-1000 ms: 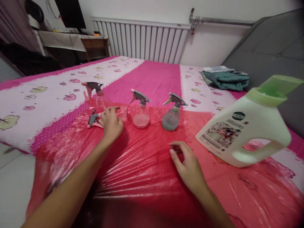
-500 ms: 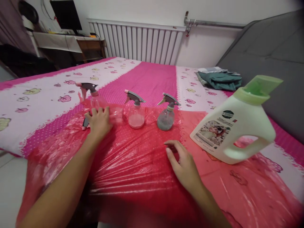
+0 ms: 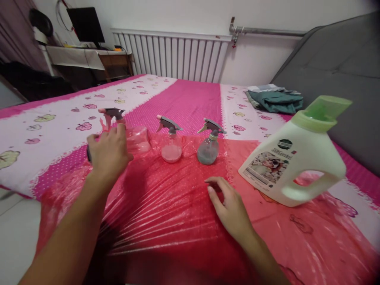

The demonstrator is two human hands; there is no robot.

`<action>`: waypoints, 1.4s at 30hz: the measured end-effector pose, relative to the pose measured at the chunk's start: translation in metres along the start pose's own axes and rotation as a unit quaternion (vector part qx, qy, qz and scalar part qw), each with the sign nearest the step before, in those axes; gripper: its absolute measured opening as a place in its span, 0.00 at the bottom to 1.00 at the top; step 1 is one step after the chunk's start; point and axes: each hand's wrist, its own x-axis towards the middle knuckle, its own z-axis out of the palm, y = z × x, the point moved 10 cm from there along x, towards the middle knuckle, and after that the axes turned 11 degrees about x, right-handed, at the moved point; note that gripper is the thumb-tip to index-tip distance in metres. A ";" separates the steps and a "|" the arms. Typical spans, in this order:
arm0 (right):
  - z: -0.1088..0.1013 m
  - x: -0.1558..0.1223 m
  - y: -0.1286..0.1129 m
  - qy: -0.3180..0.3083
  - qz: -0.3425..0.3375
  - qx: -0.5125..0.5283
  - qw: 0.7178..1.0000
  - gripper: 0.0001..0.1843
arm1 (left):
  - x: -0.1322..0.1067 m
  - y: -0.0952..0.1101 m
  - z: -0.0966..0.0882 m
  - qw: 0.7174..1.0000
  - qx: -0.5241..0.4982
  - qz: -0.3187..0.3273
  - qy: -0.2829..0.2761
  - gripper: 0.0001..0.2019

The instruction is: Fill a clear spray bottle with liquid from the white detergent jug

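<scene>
My left hand (image 3: 108,152) is closed over a clear spray bottle (image 3: 139,138) lying on its side. Its dark sprayer head pokes out left of my fingers, while its neck is hidden beneath them. Just behind stands another spray bottle with a dark and pink trigger head (image 3: 112,113), its body mostly covered by my hand. To the right stand a spray bottle holding pinkish liquid (image 3: 171,152) and a spray bottle holding greyish liquid (image 3: 208,153). My right hand (image 3: 230,208) rests empty on the red plastic sheet (image 3: 166,202), fingers apart and slightly curled.
A large cream detergent jug (image 3: 292,158) with a green cap stands on the right. Folded clothes (image 3: 274,99) lie farther back on the bed (image 3: 196,95). Beyond are a radiator (image 3: 169,55), a grey headboard (image 3: 335,63), and a desk with a monitor (image 3: 86,25).
My left hand has moved left, and the lying spray bottle has shifted left with it. My right hand has stayed in place. The view has tilted slightly.
</scene>
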 end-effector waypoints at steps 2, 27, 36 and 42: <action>-0.001 0.000 0.000 0.006 -0.003 0.004 1.000 0.18 | -0.009 0.006 -0.034 0.997 -0.008 0.028 0.068 0.28; -0.017 0.012 0.020 0.050 0.079 0.218 0.971 0.49 | -0.083 0.129 -0.014 0.737 -0.627 0.245 0.061 0.11; 0.000 0.010 0.012 0.023 0.073 0.352 0.933 0.53 | -0.088 0.139 -0.001 0.582 -0.785 0.212 0.003 0.10; 0.035 -0.003 -0.013 -0.198 0.102 0.320 0.921 0.58 | -0.095 0.157 0.008 0.572 -0.768 0.236 -0.165 0.22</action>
